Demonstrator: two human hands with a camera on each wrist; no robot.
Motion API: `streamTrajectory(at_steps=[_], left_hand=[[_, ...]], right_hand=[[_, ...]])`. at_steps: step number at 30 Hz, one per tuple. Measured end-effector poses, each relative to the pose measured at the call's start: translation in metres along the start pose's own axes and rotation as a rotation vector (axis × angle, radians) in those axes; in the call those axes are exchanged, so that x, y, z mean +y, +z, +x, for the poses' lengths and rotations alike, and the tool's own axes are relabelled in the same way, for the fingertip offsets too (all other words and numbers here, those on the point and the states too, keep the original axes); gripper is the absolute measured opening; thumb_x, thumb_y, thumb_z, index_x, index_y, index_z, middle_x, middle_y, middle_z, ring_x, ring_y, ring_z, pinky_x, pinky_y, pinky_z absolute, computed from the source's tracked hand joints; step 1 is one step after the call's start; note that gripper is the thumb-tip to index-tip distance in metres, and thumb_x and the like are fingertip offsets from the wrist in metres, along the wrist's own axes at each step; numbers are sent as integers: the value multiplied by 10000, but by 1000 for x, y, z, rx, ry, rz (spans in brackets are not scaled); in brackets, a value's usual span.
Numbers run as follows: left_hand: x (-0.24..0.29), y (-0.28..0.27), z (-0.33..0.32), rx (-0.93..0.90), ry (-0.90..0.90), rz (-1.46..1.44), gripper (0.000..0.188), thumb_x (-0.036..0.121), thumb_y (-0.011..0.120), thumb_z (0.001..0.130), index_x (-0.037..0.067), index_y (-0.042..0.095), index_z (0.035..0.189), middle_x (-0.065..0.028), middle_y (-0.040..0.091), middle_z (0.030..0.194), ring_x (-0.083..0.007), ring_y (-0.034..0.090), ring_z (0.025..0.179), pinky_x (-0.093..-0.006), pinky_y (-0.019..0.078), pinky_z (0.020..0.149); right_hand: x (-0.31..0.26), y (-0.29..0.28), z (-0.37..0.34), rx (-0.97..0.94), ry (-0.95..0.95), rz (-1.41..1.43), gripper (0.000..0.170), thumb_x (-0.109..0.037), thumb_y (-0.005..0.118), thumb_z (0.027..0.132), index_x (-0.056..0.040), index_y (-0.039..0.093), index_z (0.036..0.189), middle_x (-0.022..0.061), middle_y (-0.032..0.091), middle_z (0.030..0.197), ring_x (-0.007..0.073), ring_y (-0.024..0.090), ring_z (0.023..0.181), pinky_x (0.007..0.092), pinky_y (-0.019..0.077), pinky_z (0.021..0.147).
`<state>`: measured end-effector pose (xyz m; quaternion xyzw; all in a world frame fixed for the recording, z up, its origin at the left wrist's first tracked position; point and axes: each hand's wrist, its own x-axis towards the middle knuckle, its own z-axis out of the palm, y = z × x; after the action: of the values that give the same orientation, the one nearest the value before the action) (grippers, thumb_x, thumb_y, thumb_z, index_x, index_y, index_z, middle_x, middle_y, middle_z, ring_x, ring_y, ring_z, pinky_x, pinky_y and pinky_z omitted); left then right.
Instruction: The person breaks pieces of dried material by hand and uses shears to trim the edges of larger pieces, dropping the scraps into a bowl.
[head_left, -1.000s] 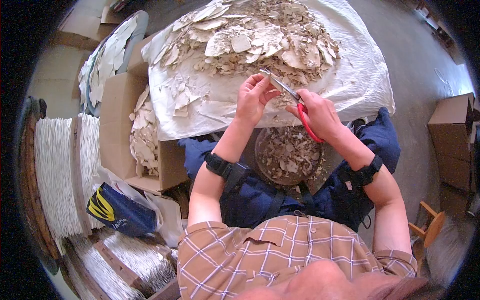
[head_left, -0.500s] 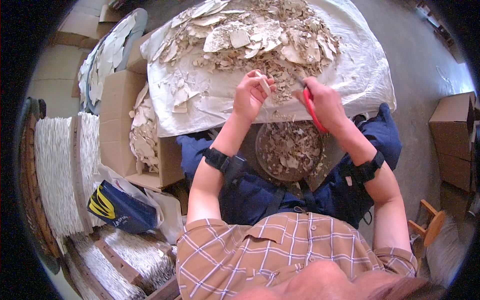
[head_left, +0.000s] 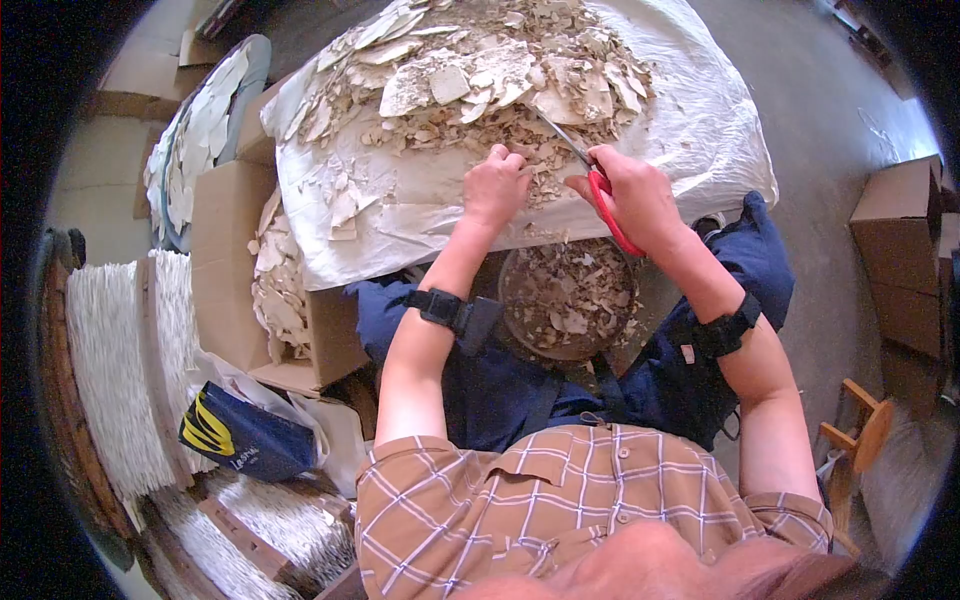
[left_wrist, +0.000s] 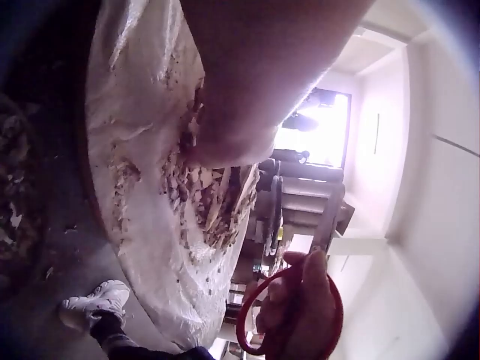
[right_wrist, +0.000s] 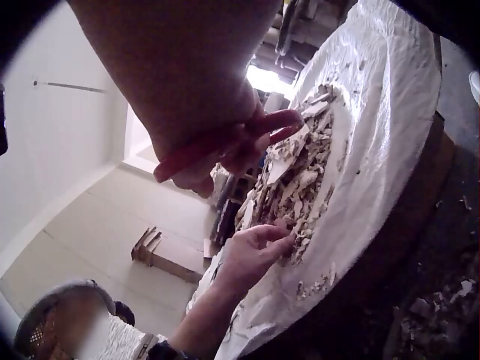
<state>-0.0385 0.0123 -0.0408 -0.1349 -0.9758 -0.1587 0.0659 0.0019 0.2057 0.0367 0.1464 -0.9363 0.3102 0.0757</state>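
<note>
My right hand grips a pair of scissors by the red handles, with the metal blades pointing up-left over the pile. The left hand is back-up at the near edge of a heap of off-white, flaky flat pieces. In the right wrist view, the left thumb and fingers come together among small scraps at the heap's edge; I cannot tell whether a piece is between them. The red handles also loop around the right hand there.
A white cloth covers the work surface. Below its near edge sits a round container of small scraps, between the knees. On the left stand a cardboard box of flat pieces and a blue bag. A wooden stool is at right.
Half a second ago the left hand held up a whitish piece; now it has turned over and reached down to the scraps. The scissors stay in the right hand, blades over the heap.
</note>
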Motion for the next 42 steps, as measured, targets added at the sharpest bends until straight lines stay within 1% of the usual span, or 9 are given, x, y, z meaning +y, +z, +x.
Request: streamTrajectory(at_steps=[6,8,11,12,15,21,37,40,42], left_hand=[[-12,-2,4,114,41,-258,107,154,597,746,61,569,792,-68,578,732,-237,583,610,-337,467,529],[-12,-14,6,-12,-294,-864,89,112,586,776,31,554,759,-57,596,703,-130,531,514,-253,428,468],[-17,-29,4,-57,-396,-1160,76,89,567,797,17,540,798,-64,602,745,-56,458,471,-195,381,433],[-17,-31,3,-41,-419,-1484,138,67,563,790,15,515,909,-84,600,751,-63,440,454,-188,364,422],[-17,-35,-1,-57,-473,-1834,203,60,543,796,28,477,985,-92,585,787,-77,457,490,-190,360,421],[-25,-43,-4,-265,-400,-2135,158,186,498,841,85,478,961,-39,532,792,-109,483,592,-215,352,421],[-41,-28,-7,-55,-553,-2236,277,81,400,810,50,500,1066,-37,460,778,-143,443,635,-270,364,476],[-50,-23,-2,-93,-571,-1929,237,80,421,780,60,544,982,-13,474,697,-152,432,526,-288,364,467],[-48,-20,0,-207,-590,-1262,239,91,467,752,72,562,970,-41,538,653,-188,487,497,-325,400,467]], right_hand=[[0,-1,0,-39,-4,20,367,-405,585,764,-55,504,833,164,583,649,347,585,619,429,447,528],[-1,-1,0,-49,3,4,368,-407,586,763,-54,504,831,163,583,647,348,585,617,429,447,527],[-2,-1,0,-60,7,-18,370,-408,586,763,-53,504,824,163,582,641,349,586,613,430,446,523],[-1,0,0,-62,8,-27,371,-409,586,763,-52,503,820,163,582,638,350,586,611,430,446,521],[-1,1,-1,-89,14,-18,374,-415,578,767,-52,501,817,167,578,627,351,585,608,431,446,522],[-2,2,-2,-103,2,-33,382,-422,567,774,-49,490,800,171,575,620,359,581,606,437,443,522],[5,2,-5,-98,-32,-23,372,-413,582,765,-53,493,794,165,574,618,355,579,608,438,439,518],[4,-1,-6,-103,-32,-24,373,-414,585,762,-53,504,812,165,578,629,350,582,619,433,441,527],[3,-4,-6,-130,-4,-36,375,-415,585,761,-53,512,825,166,581,639,347,585,628,429,443,535]])
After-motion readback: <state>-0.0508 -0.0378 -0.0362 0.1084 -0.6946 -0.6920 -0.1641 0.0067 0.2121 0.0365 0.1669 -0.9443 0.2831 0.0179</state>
